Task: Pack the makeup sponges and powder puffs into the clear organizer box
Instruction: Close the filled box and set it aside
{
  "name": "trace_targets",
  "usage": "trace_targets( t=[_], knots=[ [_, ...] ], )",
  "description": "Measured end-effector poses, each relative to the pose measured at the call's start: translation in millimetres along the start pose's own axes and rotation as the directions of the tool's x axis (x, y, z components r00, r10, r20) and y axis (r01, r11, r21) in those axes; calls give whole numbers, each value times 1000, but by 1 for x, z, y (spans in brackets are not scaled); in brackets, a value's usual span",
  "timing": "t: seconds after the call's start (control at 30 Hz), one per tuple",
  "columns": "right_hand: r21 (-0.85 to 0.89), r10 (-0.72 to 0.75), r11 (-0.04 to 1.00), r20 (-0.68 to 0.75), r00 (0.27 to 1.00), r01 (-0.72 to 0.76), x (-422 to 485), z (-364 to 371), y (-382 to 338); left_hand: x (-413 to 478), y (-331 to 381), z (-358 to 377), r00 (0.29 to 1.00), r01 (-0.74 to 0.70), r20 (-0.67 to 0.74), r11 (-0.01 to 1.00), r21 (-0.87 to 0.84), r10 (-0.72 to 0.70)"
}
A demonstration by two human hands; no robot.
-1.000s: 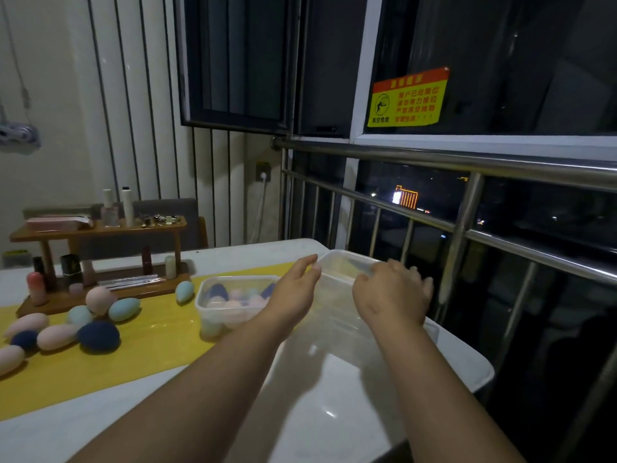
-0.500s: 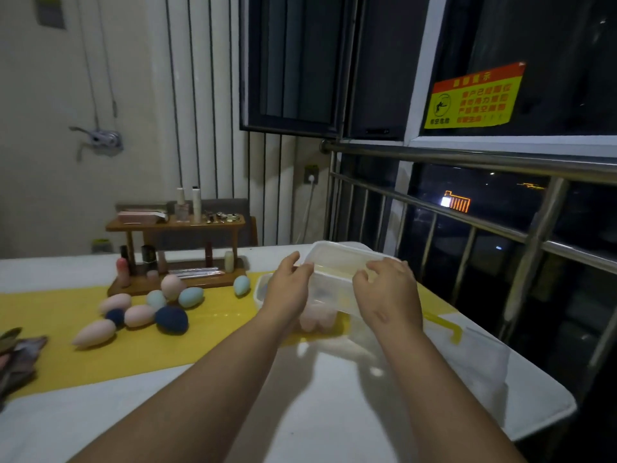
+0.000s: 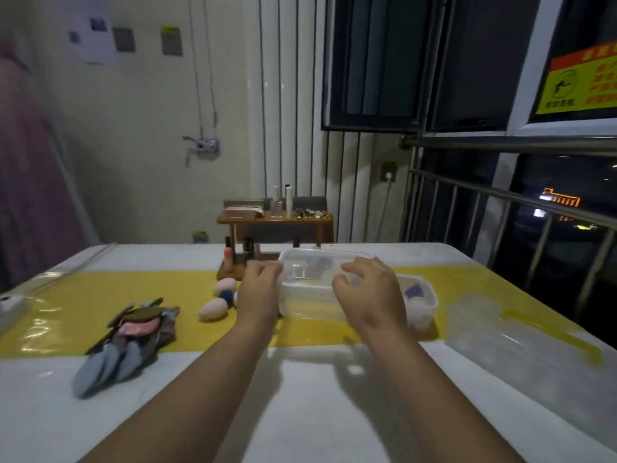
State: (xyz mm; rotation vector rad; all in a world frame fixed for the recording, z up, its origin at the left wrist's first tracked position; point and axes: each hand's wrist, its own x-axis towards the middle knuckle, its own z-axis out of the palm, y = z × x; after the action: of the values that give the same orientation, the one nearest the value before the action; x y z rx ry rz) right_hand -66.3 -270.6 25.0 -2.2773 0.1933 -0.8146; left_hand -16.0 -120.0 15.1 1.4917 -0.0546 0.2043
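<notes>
Both hands hold an empty clear organizer box (image 3: 310,289) just above the yellow runner (image 3: 83,315). My left hand (image 3: 258,289) grips its left end and my right hand (image 3: 370,292) curls over its right side. Behind it on the right stands a second clear box (image 3: 422,300) with sponges inside. Egg-shaped makeup sponges (image 3: 213,309), pink and dark blue, lie left of my left hand, partly hidden by it. A pile of flat powder puffs (image 3: 130,339), grey-blue, pink and brown, lies at the left of the runner.
A wooden cosmetics rack (image 3: 275,222) with bottles stands behind the boxes. A clear lid or sheet (image 3: 500,339) lies on the table's right side. A metal railing (image 3: 521,208) and window run along the right edge of the white table (image 3: 300,412).
The empty clear box moved left with both hands, from the table's right corner to over the runner in front of the filled box. The view swung left, showing the puff pile.
</notes>
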Motion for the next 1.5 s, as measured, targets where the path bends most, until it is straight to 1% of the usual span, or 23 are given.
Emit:
trace_targets(
  t=[0.1, 0.2, 0.27, 0.33, 0.43, 0.53, 0.57, 0.63, 0.7, 0.77, 0.83, 0.87, 0.93, 1.0, 1.07, 1.1, 1.13, 1.2, 1.27, 1.33, 1.4, 1.43, 1.5],
  knots=[
    [8, -103, 995, 23, 994, 103, -6, 23, -17, 12, -8, -38, 997, 19, -74, 999, 32, -16],
    [30, -144, 989, 84, 986, 142, -11, 41, -21, 13, -11, -66, 991, 51, -123, 999, 8, -50],
    [52, -162, 986, 133, 978, 156, -14, 50, -21, 13, -15, -81, 991, 84, -106, 995, 53, -78],
    [92, -174, 983, 220, 960, 157, -16, 58, -22, 12, -16, -95, 990, 131, -69, 987, 93, -125],
    [133, -209, 977, 408, 889, 169, -16, 69, -18, 14, -22, -112, 978, 205, -53, 970, 132, -200],
    [163, -241, 970, 537, 809, 181, -8, 72, -10, 18, -30, -122, 977, 214, -49, 961, 178, -208],
    [165, -240, 970, 554, 797, 178, -5, 71, -10, 19, -32, -123, 980, 197, -46, 960, 201, -191],
    [205, -254, 964, 540, 802, 168, 0, 72, -7, 22, -32, -122, 986, 166, -31, 952, 256, -164],
    [291, -286, 944, 479, 830, 158, -1, 77, -3, 28, -33, -121, 986, 156, 10, 947, 280, -165],
    [338, -305, 927, 430, 850, 161, -6, 78, 4, 31, -34, -120, 980, 166, 64, 950, 263, -189],
    [310, -329, 929, 448, 831, 201, -9, 73, 7, 31, -36, -120, 977, 180, 77, 963, 202, -199],
    [272, -344, 933, 481, 806, 236, -9, 69, 7, 31, -38, -120, 977, 190, 64, 968, 165, -202],
    [168, -344, 937, 603, 719, 307, -8, 59, 2, 33, -43, -120, 976, 210, 39, 975, 71, -213],
    [43, -292, 925, 716, 634, 377, -8, 50, -5, 35, -47, -118, 977, 208, 43, 978, 9, -208],
    [-72, -258, 884, 748, 612, 462, -9, 45, -11, 34, -45, -114, 976, 202, 84, 979, -22, -199],
    [-108, -267, 858, 741, 616, 503, -9, 44, -14, 33, -44, -113, 981, 172, 98, 985, -15, -170],
    [-129, -289, 833, 727, 623, 538, -10, 43, -17, 33, -45, -113, 989, 102, 105, 995, 23, -104],
    [-135, -333, 810, 695, 637, 571, -11, 43, -17, 33, -44, -118, 989, -122, 108, 978, 168, 105],
    [-99, -366, 827, 651, 664, 553, -11, 43, -15, 30, -44, -126, 941, -333, 161, 900, 281, 298],
    [-56, -421, 849, 530, 736, 526, -9, 44, -7, 23, -40, -131, 867, -493, 251, 813, 310, 430],
    [-7, -463, 865, 374, 804, 502, -7, 43, 0, 16, -40, -130, 790, -611, 342, 699, 373, 508],
    [9, -479, 866, 307, 823, 500, -7, 43, 1, 15, -41, -130, 761, -649, 380, 632, 424, 526],
    [2, -534, 837, 220, 816, 547, -8, 44, 0, 15, -42, -128, 738, -673, 405, 538, 508, 540]
  ],
)
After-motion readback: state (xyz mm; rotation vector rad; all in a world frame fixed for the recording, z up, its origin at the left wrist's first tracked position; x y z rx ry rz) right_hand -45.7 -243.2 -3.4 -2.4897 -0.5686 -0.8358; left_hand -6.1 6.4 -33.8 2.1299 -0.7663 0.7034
